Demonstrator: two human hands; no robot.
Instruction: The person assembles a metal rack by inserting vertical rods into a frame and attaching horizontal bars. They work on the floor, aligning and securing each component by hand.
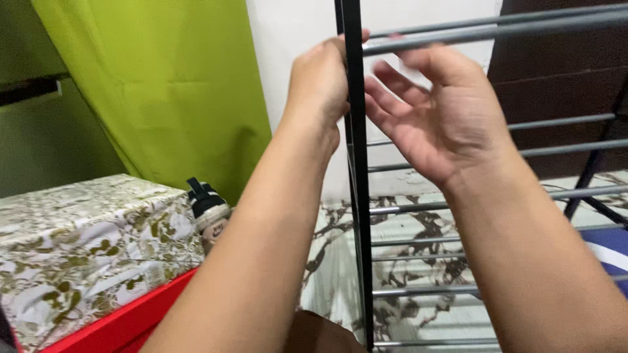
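Note:
A metal rack stands in front of me, with a black upright post and several grey horizontal rods running off to the right. My left hand is wrapped around the black post near its top, where the uppermost rods meet it. My right hand is just right of the post, palm turned toward me, fingers spread and loosely curled. It is next to the top rods and holds nothing.
A green curtain hangs at the left. Below it lies a mattress in floral fabric on a red base, with a small doll-like toy beside it. A white wall is behind the rack, a dark panel at right, patterned floor below.

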